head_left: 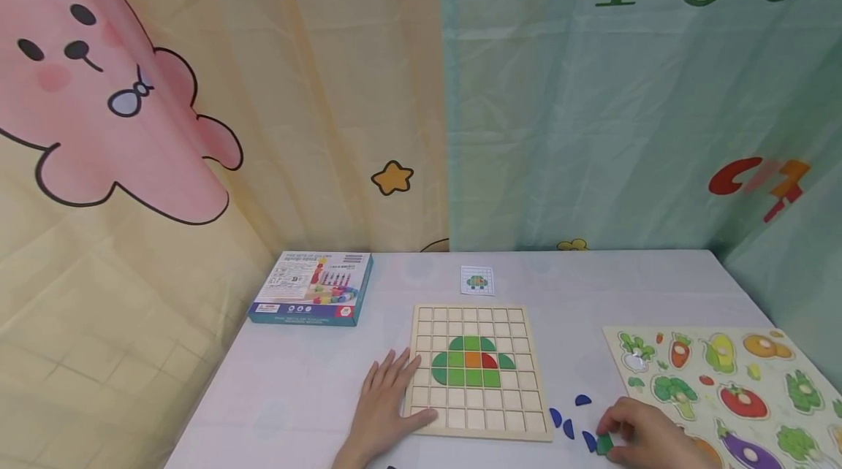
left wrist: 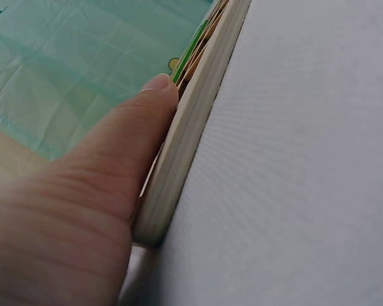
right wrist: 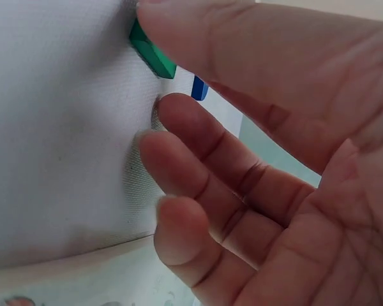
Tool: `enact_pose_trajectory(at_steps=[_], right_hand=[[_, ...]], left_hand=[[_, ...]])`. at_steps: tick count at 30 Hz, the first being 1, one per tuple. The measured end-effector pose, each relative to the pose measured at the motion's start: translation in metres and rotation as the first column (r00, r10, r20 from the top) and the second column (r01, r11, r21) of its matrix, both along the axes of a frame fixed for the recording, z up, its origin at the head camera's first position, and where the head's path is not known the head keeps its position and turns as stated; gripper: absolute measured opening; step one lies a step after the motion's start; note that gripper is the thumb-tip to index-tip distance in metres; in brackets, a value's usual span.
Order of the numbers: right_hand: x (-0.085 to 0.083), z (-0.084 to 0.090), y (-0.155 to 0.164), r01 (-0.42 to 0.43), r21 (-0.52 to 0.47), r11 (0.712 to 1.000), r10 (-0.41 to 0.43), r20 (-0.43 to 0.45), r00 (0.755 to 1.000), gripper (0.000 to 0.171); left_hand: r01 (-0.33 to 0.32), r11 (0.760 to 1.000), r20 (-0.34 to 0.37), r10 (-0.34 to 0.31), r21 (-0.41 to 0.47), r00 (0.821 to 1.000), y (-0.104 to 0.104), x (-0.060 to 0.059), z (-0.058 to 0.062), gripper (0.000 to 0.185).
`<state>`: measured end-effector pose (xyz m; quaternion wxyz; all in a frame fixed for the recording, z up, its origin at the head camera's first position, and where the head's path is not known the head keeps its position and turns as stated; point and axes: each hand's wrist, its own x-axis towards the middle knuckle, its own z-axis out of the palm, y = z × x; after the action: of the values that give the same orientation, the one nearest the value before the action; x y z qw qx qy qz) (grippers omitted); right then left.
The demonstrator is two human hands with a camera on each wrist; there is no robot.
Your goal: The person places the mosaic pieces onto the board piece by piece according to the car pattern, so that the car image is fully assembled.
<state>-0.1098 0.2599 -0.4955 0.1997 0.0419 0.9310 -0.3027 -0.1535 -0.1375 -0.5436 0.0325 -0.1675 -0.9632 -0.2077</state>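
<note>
A wooden grid board (head_left: 487, 435) lies on the table with green, orange and red flat pieces set in its middle cells. My left hand (head_left: 381, 410) rests spread along the board's left side, thumb over the near-left corner. In the left wrist view that thumb (left wrist: 131, 137) lies along the board's edge (left wrist: 179, 153). Right of the board, my right hand (head_left: 647, 436) pinches a small green piece (head_left: 604, 444) at the table surface. The right wrist view has the thumb over this green piece (right wrist: 154, 57); the index finger is mostly hidden. Several blue half-round pieces (head_left: 569, 429) lie beside it.
A small pattern card (head_left: 476, 280) lies behind the board. A boxed set (head_left: 309, 290) sits at the back left. On the right, a vegetable puzzle board (head_left: 707, 352) lies partly under my right hand. Printed curtains (head_left: 559, 126) hang behind the table.
</note>
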Motion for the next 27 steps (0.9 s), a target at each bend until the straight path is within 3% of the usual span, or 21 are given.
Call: enact_pose_trajectory(at_steps=[27], right_hand=[[-0.011,0.005,0.0,-0.062,0.021,0.998,0.063,-0.032,0.998,0.026]], left_hand=[[-0.005,1.0,0.025,0.006,-0.01,1.0,0.001,0.0,0.002,0.092]])
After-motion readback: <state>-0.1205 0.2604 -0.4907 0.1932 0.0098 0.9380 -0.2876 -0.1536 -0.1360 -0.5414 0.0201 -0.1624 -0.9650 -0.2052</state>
